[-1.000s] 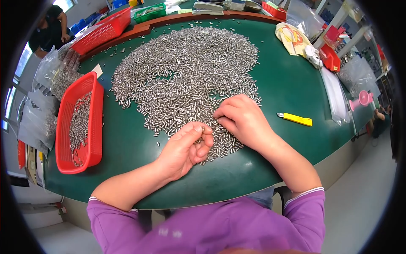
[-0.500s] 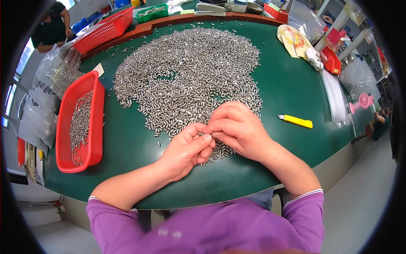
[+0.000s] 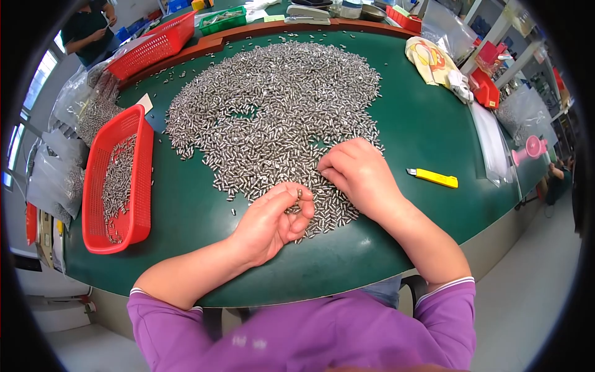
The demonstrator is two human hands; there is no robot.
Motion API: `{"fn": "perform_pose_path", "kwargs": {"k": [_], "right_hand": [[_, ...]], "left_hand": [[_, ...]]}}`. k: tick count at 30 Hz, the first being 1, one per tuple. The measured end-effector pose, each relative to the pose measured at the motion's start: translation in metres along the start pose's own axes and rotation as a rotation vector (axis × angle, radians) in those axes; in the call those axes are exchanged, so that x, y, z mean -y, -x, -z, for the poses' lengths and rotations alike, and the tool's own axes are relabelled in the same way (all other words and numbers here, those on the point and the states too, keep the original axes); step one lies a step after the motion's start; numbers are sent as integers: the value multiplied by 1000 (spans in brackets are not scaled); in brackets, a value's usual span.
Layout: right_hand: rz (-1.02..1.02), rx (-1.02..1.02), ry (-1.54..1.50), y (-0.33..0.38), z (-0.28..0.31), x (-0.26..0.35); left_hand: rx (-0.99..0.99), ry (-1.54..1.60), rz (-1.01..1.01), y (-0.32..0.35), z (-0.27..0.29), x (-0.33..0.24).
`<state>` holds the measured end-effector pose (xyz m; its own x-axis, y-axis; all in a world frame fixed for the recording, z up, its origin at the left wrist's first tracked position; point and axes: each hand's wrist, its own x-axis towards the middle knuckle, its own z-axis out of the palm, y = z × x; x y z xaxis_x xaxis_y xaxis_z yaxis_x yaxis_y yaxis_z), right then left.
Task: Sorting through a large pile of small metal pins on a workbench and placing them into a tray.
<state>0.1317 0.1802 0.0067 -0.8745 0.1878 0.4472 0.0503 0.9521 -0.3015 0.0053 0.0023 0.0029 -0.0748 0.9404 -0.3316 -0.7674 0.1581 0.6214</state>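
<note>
A wide heap of small silvery metal pins [image 3: 279, 105], short and round-ended, covers the middle of the green table. My left hand [image 3: 276, 214] is at the heap's near edge, palm partly up, with one small metal pin [image 3: 300, 193] pinched between thumb and forefinger. Its other fingers curl inward, and I cannot tell whether more pins lie in them. To its right, my right hand [image 3: 362, 177] reaches down onto the heap with its fingertips pressed together. What those fingertips hold, if anything, is hidden.
On the left stands a red basket [image 3: 149, 180] with pins inside. A yellow utility knife [image 3: 434, 178] lies on the right. Plastic bags [image 3: 56, 167] stand beyond the basket. Another red basket [image 3: 155, 46] is at the far left, near a standing person [image 3: 90, 31].
My hands have moved apart. The right went up and right from the left hand onto the heap. A pin now shows in my left fingers. The person at far left has shifted.
</note>
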Motion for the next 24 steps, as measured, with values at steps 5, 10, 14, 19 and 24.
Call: {"fn": "perform_pose_path", "kwargs": {"k": [5, 10, 14, 19, 24], "right_hand": [[60, -225, -276, -5, 12, 13], [-116, -95, -666, 4, 5, 28], [-127, -78, -670, 4, 7, 29], [54, -47, -522, 2, 7, 29], [-66, -74, -248, 3, 6, 12]], "left_hand": [[9, -29, -37, -1, -3, 1], [3, -58, -40, -1, -2, 3], [41, -100, -47, -1, -2, 3], [0, -131, -86, -1, -4, 5], [48, -24, -19, -3, 1, 2]]}}
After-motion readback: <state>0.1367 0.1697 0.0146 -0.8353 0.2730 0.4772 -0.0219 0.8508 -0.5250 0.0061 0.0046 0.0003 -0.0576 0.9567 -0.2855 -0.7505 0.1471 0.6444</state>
